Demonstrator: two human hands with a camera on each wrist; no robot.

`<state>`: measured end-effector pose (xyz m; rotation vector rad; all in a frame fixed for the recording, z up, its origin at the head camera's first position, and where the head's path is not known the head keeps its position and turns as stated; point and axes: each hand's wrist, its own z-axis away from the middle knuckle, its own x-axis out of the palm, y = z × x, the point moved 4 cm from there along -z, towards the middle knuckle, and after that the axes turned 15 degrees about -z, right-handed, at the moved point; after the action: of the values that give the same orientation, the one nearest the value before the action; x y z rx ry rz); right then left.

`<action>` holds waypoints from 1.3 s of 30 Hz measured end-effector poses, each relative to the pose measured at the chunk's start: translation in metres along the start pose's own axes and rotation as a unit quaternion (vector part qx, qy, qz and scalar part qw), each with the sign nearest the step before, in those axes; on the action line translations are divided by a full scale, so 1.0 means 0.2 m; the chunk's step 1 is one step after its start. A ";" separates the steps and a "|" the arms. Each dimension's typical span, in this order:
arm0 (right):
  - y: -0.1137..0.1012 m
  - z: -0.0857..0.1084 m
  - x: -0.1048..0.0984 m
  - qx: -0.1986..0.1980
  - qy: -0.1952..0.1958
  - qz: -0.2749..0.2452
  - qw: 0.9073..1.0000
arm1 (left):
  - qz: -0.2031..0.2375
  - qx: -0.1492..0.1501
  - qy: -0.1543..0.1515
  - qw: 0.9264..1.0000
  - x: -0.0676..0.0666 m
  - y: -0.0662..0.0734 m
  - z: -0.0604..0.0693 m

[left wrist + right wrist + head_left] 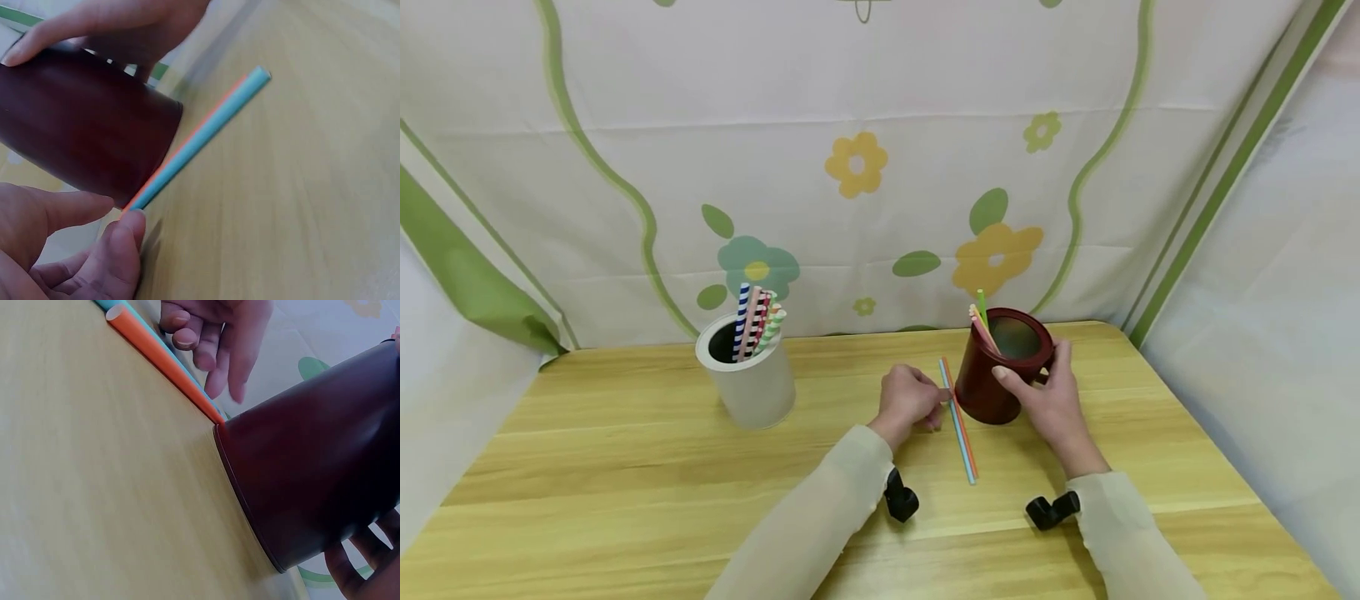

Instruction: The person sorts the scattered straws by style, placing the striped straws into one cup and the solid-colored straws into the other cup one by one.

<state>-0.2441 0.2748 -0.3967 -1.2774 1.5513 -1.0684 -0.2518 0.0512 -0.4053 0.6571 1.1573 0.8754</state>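
A blue straw [965,457] and an orange straw [973,463] lie side by side on the table, against the base of a dark red mug [988,387]. My left hand [912,398] is at these straws. In the left wrist view its thumb and index fingertips [134,220] are on either side of them, with a gap between. My right hand [1054,408] holds the mug by its handle side, thumb at the rim. The mug stands upright, with several plain green, yellow and pink straws [983,321] leaning inside it.
A white cylindrical container [752,398] stands on the left of the wooden table [625,483], with several striped straws [754,325] in it. A flowered curtain [850,233] hangs along the table's back edge. Black wrist cameras [901,497] are strapped at both cuffs.
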 end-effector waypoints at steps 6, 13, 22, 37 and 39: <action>0.00 0.01 0.01 0.001 0.004 -0.001 1.000 | -0.014 -0.013 0.001 1.000 0.01 -0.02 -0.04; 0.00 0.01 0.00 0.000 0.013 0.000 1.000 | -0.029 -0.021 0.007 0.999 0.02 -0.02 -0.05; 0.00 0.01 0.01 -0.001 0.012 -0.002 1.000 | -0.043 -0.016 0.017 0.999 0.02 -0.03 -0.04; -0.01 0.01 0.00 -0.004 0.011 0.001 1.000 | -0.142 -0.005 0.032 0.989 0.03 0.01 -0.03; -0.01 0.01 0.00 -0.003 0.011 -0.003 1.000 | -0.150 -0.007 0.030 0.988 0.03 0.01 -0.03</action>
<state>-0.2421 0.2735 -0.3961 -1.2786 1.5695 -1.0849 -0.2568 0.0572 -0.4079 0.4322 1.2651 0.6490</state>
